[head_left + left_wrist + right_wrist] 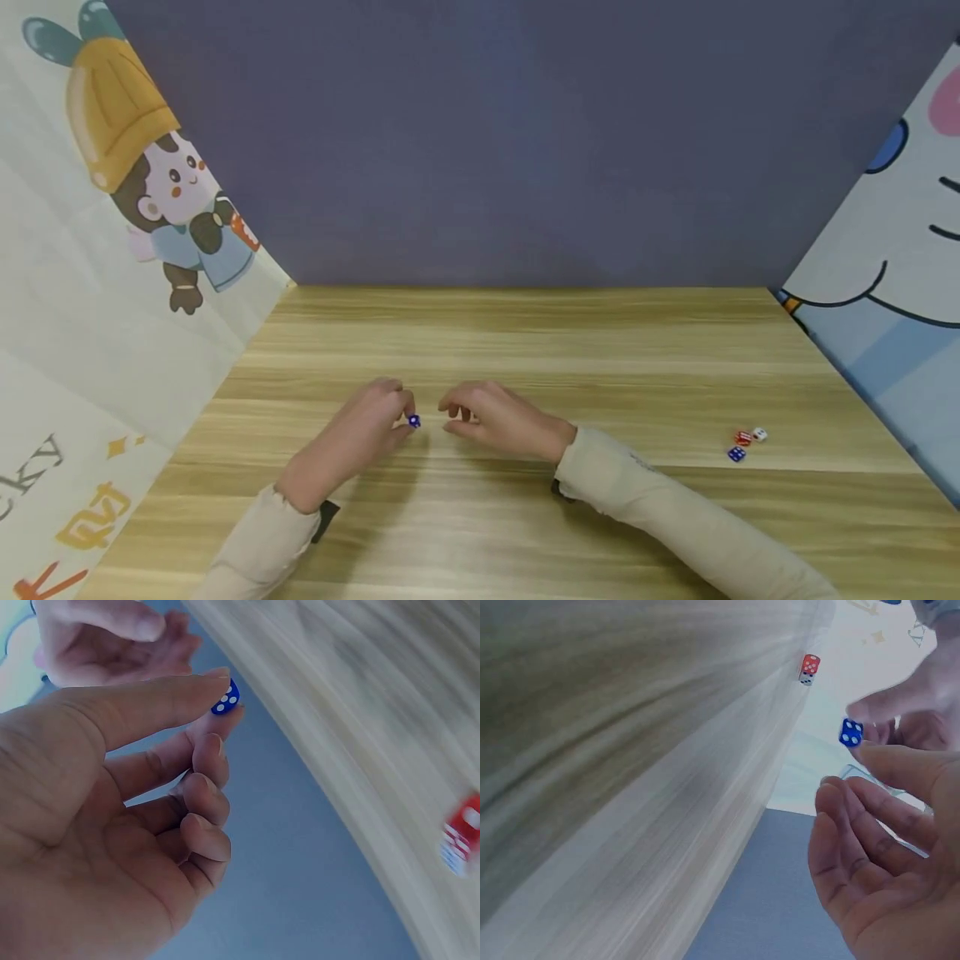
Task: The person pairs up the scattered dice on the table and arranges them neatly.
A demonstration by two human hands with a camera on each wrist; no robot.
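Observation:
My left hand pinches a small blue die with white pips between thumb and index fingertip. The left wrist view shows this die at the tips, with the other fingers loosely curled. Across a short gap, my right hand faces it, fingers bent and holding nothing. In the right wrist view, the right thumb overlaps the area just beside the blue die. A red die and a white die sit against each other on the table; the head view hides this pair.
On the right side of the wood-grain table lie a red die, a white die and another blue die, close together. A dark panel stands behind, with printed panels at left and right.

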